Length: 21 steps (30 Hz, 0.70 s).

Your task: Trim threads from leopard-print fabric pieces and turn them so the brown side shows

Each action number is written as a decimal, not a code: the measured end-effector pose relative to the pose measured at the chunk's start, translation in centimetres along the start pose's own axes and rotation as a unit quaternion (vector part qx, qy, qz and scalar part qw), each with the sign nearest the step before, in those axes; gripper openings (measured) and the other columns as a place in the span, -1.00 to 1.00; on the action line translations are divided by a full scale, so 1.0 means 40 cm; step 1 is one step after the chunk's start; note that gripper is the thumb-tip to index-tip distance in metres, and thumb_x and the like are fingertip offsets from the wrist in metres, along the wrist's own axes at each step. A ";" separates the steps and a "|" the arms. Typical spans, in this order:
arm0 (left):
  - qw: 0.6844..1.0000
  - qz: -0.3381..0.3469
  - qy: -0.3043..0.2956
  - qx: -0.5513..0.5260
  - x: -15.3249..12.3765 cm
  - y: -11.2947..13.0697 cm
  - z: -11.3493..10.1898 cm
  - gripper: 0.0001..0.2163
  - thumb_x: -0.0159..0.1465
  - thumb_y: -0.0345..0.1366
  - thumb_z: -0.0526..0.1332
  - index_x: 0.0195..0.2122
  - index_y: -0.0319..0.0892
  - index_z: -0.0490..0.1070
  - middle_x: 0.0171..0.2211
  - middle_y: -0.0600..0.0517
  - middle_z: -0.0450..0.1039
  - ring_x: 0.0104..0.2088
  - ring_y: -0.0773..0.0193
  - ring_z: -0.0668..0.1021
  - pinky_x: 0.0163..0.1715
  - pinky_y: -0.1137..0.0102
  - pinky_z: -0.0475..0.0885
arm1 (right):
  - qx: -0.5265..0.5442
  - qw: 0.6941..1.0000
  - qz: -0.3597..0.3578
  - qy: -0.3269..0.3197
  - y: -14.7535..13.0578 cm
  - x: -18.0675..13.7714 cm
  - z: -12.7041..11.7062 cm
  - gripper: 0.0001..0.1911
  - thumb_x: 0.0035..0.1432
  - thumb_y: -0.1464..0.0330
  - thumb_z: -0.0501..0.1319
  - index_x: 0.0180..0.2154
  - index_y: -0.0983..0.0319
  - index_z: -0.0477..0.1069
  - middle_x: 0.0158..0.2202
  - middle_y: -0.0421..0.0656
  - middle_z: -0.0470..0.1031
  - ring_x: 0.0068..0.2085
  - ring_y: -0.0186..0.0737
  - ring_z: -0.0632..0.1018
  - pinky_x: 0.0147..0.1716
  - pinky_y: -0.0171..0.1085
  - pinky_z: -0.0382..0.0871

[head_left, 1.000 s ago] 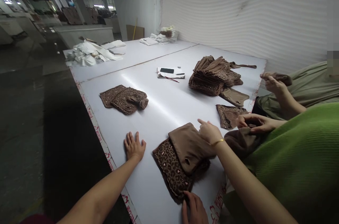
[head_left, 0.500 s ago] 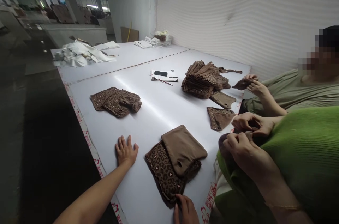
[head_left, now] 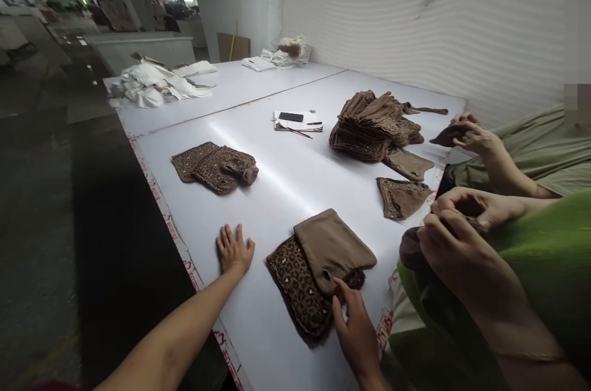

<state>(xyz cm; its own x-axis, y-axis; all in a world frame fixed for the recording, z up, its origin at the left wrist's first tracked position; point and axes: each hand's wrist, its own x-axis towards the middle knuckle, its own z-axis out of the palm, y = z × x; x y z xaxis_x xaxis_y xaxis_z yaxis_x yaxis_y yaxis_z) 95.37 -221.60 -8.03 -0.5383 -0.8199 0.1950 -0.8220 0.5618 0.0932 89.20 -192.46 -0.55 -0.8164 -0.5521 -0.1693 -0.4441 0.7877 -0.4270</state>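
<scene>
My left hand [head_left: 234, 250] lies flat on the white table, fingers spread, with nothing under it that I can make out. My right hand [head_left: 353, 320] is at the near right edge of a small stack of fabric pieces. Its index fingertip touches a plain brown fabric piece [head_left: 335, 246] beside a small hole, and the thumb is held apart below. Under the plain piece, offset to the left, is a leopard-print fabric piece [head_left: 295, 283] with small pale marks and a fuzzy edge. Farther left sit more leopard-print pieces [head_left: 215, 166], one bunched at its right end.
A thick pile of brown pieces [head_left: 369, 129] stands at the back right, with loose pieces [head_left: 401, 199] before it. A phone [head_left: 291, 117] lies on papers. White cloth [head_left: 154, 84] is heaped far left. Two people at the right handle brown fabric; one wears a green sleeve [head_left: 549, 255].
My right hand has moved up from the lower corner of the leopard-print piece to the plain piece near its hole. My left hand stays flat. The whole view has shifted slightly.
</scene>
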 end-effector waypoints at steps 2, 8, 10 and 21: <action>1.000 -0.001 -0.001 -0.003 0.000 0.001 0.000 -0.51 0.20 -0.21 0.05 0.15 -0.25 0.19 0.21 -0.29 0.06 0.23 -0.08 0.07 0.15 0.04 -0.03 | -0.022 0.998 0.021 -0.051 -0.006 0.064 -0.009 -0.70 0.22 0.29 0.10 -0.02 0.22 0.30 -0.08 -0.09 0.39 -0.16 -0.23 0.47 -0.21 -0.15 0.41; 1.000 -0.004 0.004 -0.017 0.001 0.004 0.005 -0.51 0.18 -0.22 0.07 0.15 -0.27 0.20 0.21 -0.32 0.04 0.24 -0.10 0.06 0.16 0.03 -0.06 | -0.085 0.987 0.091 -0.102 0.002 0.367 -0.130 -0.68 0.21 0.25 0.10 -0.03 0.23 0.31 -0.05 -0.08 0.38 -0.15 -0.22 0.47 -0.17 -0.11 0.39; 1.000 -0.001 0.005 -0.017 0.002 0.003 0.008 -0.51 0.18 -0.22 0.07 0.15 -0.27 0.20 0.21 -0.32 0.03 0.24 -0.11 0.05 0.16 0.03 -0.06 | -0.100 0.983 0.117 -0.100 0.001 0.453 -0.148 -0.65 0.21 0.25 0.11 0.01 0.23 0.28 -0.02 -0.07 0.36 -0.11 -0.19 0.46 -0.15 -0.08 0.38; 1.000 0.003 0.004 -0.008 0.001 -0.001 0.015 -0.50 0.19 -0.22 0.06 0.16 -0.24 0.18 0.22 -0.34 0.00 0.24 -0.10 0.05 0.17 0.03 -0.07 | -0.071 0.988 0.119 -0.064 -0.028 0.559 -0.146 -0.65 0.20 0.26 0.12 0.00 0.23 0.29 -0.02 -0.07 0.36 -0.10 -0.17 0.45 -0.13 -0.06 0.37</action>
<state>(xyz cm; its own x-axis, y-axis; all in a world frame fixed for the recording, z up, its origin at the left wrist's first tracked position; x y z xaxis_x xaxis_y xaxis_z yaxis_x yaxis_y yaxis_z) 95.27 -221.71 -8.63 -0.5412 -0.8161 0.2024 -0.8160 0.5679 0.1077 69.27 -204.08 1.34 -0.8542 -0.3698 -0.3655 -0.3003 0.9248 -0.2338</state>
